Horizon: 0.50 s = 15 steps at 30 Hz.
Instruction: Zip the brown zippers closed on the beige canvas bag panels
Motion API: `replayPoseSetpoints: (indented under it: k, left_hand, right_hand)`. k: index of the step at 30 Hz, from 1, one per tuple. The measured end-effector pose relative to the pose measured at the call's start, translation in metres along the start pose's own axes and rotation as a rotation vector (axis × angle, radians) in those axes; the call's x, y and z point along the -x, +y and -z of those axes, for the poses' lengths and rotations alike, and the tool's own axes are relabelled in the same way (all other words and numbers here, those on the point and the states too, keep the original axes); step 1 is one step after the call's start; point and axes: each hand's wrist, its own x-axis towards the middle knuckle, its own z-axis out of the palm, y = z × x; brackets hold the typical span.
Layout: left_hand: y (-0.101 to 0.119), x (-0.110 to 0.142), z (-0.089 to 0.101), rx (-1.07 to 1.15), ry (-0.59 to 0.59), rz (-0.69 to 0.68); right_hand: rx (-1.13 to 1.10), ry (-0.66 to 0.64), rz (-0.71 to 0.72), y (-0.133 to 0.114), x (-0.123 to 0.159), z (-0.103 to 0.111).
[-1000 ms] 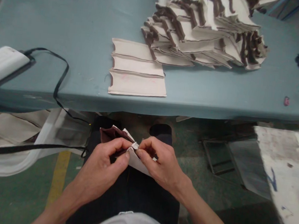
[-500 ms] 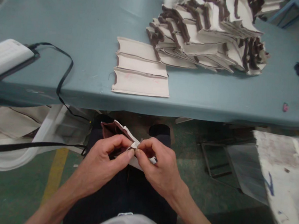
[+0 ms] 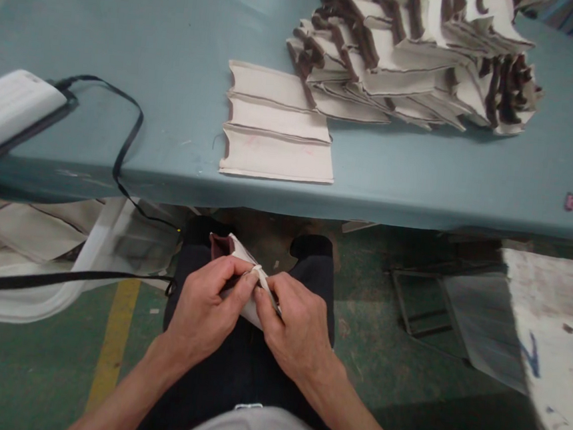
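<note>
Over my lap, my left hand (image 3: 208, 308) and my right hand (image 3: 291, 326) both pinch a small beige fabric piece with a dark brown lining (image 3: 236, 251). The fingers of both hands are closed on its folded edge, thumbs touching near the middle. The piece's brown end sticks out beyond my left fingers. On the blue-grey table (image 3: 132, 34) ahead lie three flat beige fabric pieces (image 3: 277, 124), overlapping in a row. Behind them to the right is a large heap of beige and brown fabric pieces (image 3: 416, 49).
A white device (image 3: 9, 107) with a black strap (image 3: 127, 137) sits at the table's left edge; the strap hangs down over a white bin (image 3: 23, 299) holding beige cloth. A small pink object (image 3: 569, 199) lies at the table's right. White sheeting (image 3: 552, 332) covers the floor at the right.
The fabric piece has been folded tighter; less brown lining shows. Both hands moved closer together and slightly lower on my lap. The view has shifted a little.
</note>
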Motion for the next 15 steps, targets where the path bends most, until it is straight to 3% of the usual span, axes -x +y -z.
replayPoseSetpoints:
  k: [2,4,8,11,13,15]
  left_hand:
    - [-0.008,-0.001,-0.004,-0.029,0.054,0.029]
    - [-0.013,-0.002,-0.010,0.033,0.074,0.144]
    - [-0.013,0.001,-0.028,0.190,0.098,0.284]
    - [-0.012,0.001,-0.035,0.324,0.177,0.359]
    - [-0.014,-0.003,-0.035,0.415,0.279,0.500]
    - [-0.019,-0.011,-0.032,0.416,0.294,0.460]
  right_hand:
    - [-0.057,0.013,-0.017,0.006,0.000,-0.010]
    - [-0.161,0.065,-0.010,0.012,-0.002,-0.020]
    - [-0.276,0.180,0.096,0.015,-0.009,-0.038]
    - [-0.266,0.268,0.207,0.012,-0.013,-0.052]
    - [-0.236,0.359,0.239,0.018,-0.016,-0.063]
    - [-0.184,0.373,0.202,0.032,-0.022,-0.070]
